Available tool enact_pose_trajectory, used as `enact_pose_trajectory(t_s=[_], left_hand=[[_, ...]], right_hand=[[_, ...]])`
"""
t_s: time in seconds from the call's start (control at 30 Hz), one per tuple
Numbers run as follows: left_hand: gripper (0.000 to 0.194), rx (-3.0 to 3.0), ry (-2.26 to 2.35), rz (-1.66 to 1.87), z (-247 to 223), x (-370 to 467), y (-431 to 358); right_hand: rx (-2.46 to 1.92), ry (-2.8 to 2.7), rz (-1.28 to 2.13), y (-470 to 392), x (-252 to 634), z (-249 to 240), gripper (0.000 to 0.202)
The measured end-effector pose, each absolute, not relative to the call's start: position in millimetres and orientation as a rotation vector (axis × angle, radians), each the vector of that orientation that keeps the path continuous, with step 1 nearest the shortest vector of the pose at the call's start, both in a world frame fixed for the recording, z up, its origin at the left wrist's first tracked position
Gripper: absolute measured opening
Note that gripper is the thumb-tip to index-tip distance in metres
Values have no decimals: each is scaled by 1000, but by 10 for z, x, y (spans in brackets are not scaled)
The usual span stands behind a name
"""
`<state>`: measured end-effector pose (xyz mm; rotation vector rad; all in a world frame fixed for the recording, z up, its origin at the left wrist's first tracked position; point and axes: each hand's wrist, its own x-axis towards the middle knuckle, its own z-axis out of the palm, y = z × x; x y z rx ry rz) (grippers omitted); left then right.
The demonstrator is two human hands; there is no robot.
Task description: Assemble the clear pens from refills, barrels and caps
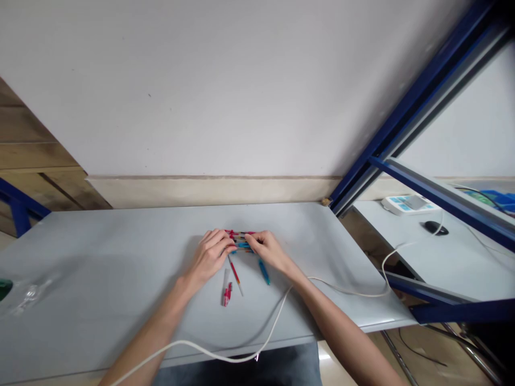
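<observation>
The pen bundle (pixel 243 244) lies on the grey table (pixel 132 279), its long axis running left to right; tip direction cannot be determined. The left hand (pixel 212 250), fingers curled and nearly closed, touches its left end; the right hand (pixel 267 247), similarly curled, touches its right. Firmness of grip is unclear.

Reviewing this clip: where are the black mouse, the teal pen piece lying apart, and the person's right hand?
Black mouse (pixel 436 228): head view, on its top.
Teal pen piece (pixel 264 272): head view, mid-barrel.
Right hand (pixel 269 249): head view, back of the hand.
</observation>
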<state>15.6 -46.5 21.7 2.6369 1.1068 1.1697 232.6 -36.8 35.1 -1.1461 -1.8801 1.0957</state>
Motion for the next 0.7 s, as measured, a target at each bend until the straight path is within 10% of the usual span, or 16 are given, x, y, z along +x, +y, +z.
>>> enact_pose_trajectory(t_s=[0.7], left_hand=[[12, 2575, 1141, 760, 204, 152, -502]], right_hand=[[-1422, -2487, 819, -241, 2760, 381, 27]])
